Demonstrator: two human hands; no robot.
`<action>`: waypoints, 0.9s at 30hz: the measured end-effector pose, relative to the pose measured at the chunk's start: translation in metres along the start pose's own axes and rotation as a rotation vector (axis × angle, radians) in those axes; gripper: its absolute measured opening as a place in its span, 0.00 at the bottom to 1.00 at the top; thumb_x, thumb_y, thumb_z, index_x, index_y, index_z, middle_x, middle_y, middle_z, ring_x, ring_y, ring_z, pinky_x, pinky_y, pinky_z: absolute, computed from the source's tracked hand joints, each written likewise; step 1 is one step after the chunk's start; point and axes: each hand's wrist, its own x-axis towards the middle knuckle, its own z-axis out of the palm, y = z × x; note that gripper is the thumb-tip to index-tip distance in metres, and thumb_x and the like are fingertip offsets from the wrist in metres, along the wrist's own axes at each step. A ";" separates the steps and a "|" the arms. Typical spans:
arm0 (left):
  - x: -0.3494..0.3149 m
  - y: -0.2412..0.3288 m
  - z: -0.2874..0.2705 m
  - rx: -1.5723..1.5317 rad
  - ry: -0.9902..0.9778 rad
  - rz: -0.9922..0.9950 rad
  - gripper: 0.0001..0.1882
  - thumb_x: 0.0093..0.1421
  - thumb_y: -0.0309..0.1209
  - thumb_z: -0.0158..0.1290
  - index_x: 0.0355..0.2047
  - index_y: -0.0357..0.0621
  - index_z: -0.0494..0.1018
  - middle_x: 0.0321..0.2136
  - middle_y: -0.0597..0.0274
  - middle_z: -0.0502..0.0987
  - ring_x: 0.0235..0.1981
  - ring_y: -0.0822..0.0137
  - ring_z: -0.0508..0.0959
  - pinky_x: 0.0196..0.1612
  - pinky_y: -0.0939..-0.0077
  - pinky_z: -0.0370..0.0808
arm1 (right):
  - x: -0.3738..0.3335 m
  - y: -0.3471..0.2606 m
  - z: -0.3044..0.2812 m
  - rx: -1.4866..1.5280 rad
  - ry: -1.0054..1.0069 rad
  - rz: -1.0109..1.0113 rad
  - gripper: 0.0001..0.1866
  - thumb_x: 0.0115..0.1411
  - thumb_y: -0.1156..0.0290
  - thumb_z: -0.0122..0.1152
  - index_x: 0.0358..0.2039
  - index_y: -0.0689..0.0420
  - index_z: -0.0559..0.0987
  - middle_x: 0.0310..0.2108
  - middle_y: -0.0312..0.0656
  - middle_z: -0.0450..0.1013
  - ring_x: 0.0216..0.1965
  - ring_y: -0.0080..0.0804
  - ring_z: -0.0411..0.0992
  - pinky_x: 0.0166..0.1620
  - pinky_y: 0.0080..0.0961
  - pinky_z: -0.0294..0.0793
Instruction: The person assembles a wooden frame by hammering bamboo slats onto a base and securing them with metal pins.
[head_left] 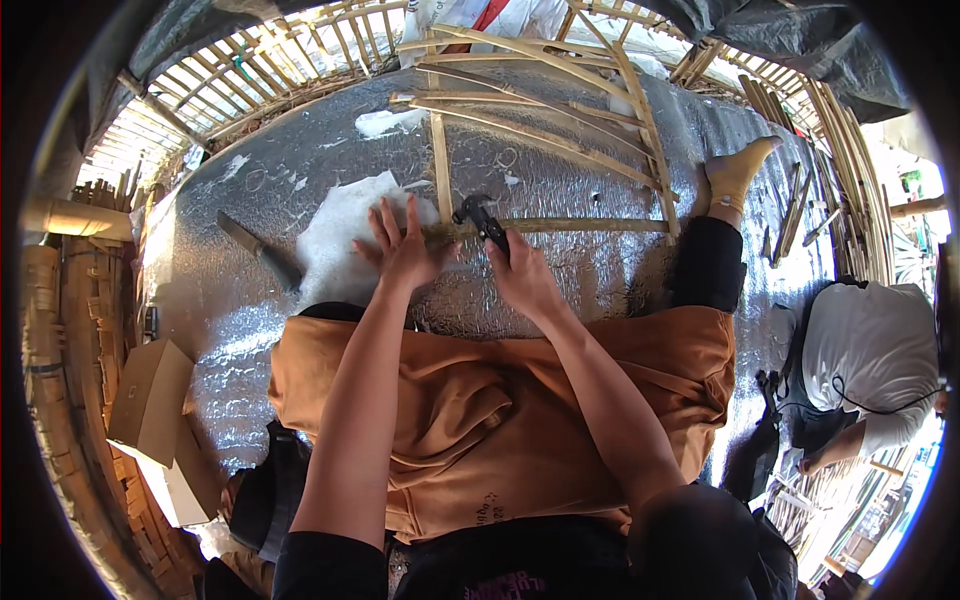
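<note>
My right hand [525,275] is closed around the dark handle of a claw hammer [482,215]. The hammer's head rests over or just above the corner where a lengthwise bamboo strip [441,160] meets a crosswise bamboo strip [590,225]. To the left of that corner, my left hand [405,252] lies with its fingers spread, over the strip's end and a white sheet-like piece [345,220]. Both strips belong to a frame of slats [545,130] reaching away from me. A nail, if there is one under the hammer, cannot be made out.
A knife with a dark handle [262,252] lies left of the white piece on the silvery foil mat [220,370]. An opened cardboard box [160,405] stands at left. My bare foot [740,175] rests beside the slats. Another person in a light shirt [870,345] sits at right.
</note>
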 end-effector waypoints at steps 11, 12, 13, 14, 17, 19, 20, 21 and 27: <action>-0.002 0.002 -0.002 0.029 -0.028 -0.005 0.66 0.48 0.72 0.57 0.75 0.64 0.31 0.74 0.46 0.22 0.74 0.44 0.22 0.64 0.21 0.24 | -0.009 -0.005 0.001 -0.188 -0.043 -0.170 0.14 0.69 0.65 0.54 0.46 0.62 0.67 0.19 0.58 0.74 0.21 0.61 0.75 0.24 0.52 0.72; -0.001 -0.002 -0.002 0.014 -0.018 0.002 0.66 0.48 0.72 0.57 0.75 0.65 0.31 0.74 0.46 0.22 0.74 0.43 0.22 0.64 0.21 0.24 | -0.010 -0.012 0.003 -0.077 0.019 -0.227 0.15 0.69 0.65 0.54 0.48 0.62 0.67 0.19 0.59 0.73 0.22 0.63 0.75 0.25 0.53 0.72; -0.001 -0.006 -0.002 -0.001 -0.007 0.010 0.66 0.48 0.72 0.57 0.75 0.66 0.31 0.74 0.46 0.22 0.74 0.43 0.22 0.64 0.21 0.24 | -0.013 -0.019 0.006 -0.074 0.010 -0.223 0.15 0.69 0.65 0.54 0.48 0.62 0.67 0.19 0.59 0.73 0.22 0.63 0.75 0.25 0.53 0.72; 0.001 -0.006 -0.002 -0.005 -0.012 0.009 0.66 0.48 0.73 0.57 0.75 0.67 0.31 0.74 0.46 0.22 0.74 0.43 0.22 0.64 0.21 0.23 | -0.012 -0.025 0.006 -0.033 0.054 -0.231 0.17 0.69 0.62 0.55 0.48 0.62 0.67 0.18 0.58 0.74 0.22 0.62 0.75 0.24 0.52 0.75; -0.001 -0.002 0.004 0.005 -0.002 0.011 0.66 0.48 0.72 0.57 0.75 0.66 0.31 0.74 0.46 0.22 0.74 0.44 0.22 0.63 0.20 0.24 | -0.010 -0.017 0.007 -0.192 0.032 -0.168 0.18 0.69 0.60 0.55 0.47 0.61 0.67 0.17 0.58 0.74 0.21 0.61 0.76 0.24 0.51 0.76; 0.003 0.008 0.002 0.000 -0.010 0.014 0.66 0.48 0.73 0.57 0.75 0.66 0.31 0.74 0.46 0.22 0.74 0.44 0.22 0.63 0.20 0.24 | -0.007 -0.005 0.003 -0.394 -0.029 -0.088 0.17 0.69 0.60 0.55 0.46 0.60 0.67 0.17 0.58 0.73 0.21 0.61 0.76 0.23 0.51 0.76; 0.000 0.004 0.002 0.005 -0.030 -0.006 0.66 0.48 0.73 0.57 0.75 0.66 0.31 0.74 0.46 0.22 0.74 0.45 0.22 0.63 0.20 0.24 | -0.007 -0.017 0.000 -0.332 -0.017 -0.122 0.16 0.69 0.60 0.55 0.45 0.60 0.67 0.17 0.58 0.73 0.21 0.62 0.76 0.23 0.52 0.75; -0.001 -0.001 0.000 0.011 -0.037 -0.015 0.66 0.48 0.73 0.57 0.75 0.66 0.31 0.74 0.46 0.22 0.74 0.45 0.22 0.63 0.20 0.24 | -0.007 -0.023 0.001 -0.270 -0.005 -0.154 0.16 0.69 0.60 0.55 0.44 0.60 0.67 0.17 0.58 0.73 0.21 0.62 0.75 0.23 0.53 0.75; 0.000 0.004 -0.001 0.000 -0.050 0.005 0.66 0.49 0.72 0.57 0.75 0.64 0.30 0.74 0.46 0.21 0.74 0.44 0.21 0.64 0.20 0.23 | -0.011 -0.009 0.007 -0.089 0.169 -0.185 0.15 0.69 0.61 0.55 0.42 0.60 0.68 0.16 0.58 0.73 0.21 0.62 0.75 0.23 0.53 0.74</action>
